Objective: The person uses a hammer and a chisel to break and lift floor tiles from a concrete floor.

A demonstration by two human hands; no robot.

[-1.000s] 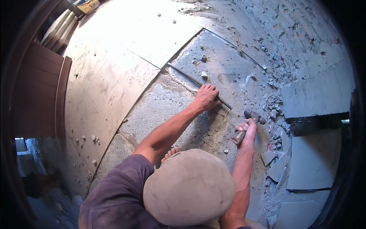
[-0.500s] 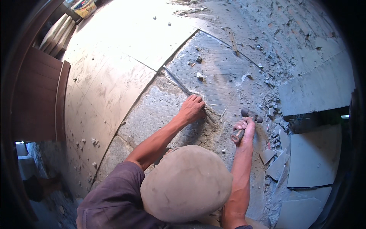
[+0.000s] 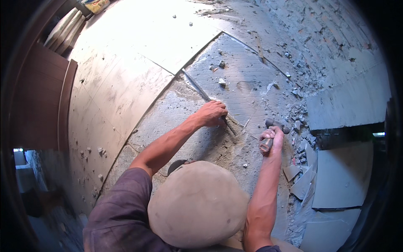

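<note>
My left hand (image 3: 213, 113) is closed around a long dark metal chisel (image 3: 196, 86) lying low and slanted over the bare mortar bed (image 3: 168, 110). Its far end reaches the edge of the laid floor tiles (image 3: 126, 90); its near end comes out below my fingers, over sandy rubble (image 3: 226, 152). To the right, my right hand (image 3: 273, 137) grips the handle of a hammer (image 3: 275, 123) with a dark head. The hammer is held apart from the chisel, the butt of its handle facing toward me.
Broken tile pieces (image 3: 303, 182) and rubble line the right side, beside large grey tiles (image 3: 342, 174). Loose stones (image 3: 222, 82) are scattered on the mortar. A brown wooden panel (image 3: 40, 101) stands at the left. A domed, dusty cap (image 3: 197, 203) fills the lower middle.
My right hand and the hammer have shifted slightly, with more of the handle's butt showing. My left hand keeps its grip on the chisel. The whole view has moved a little.
</note>
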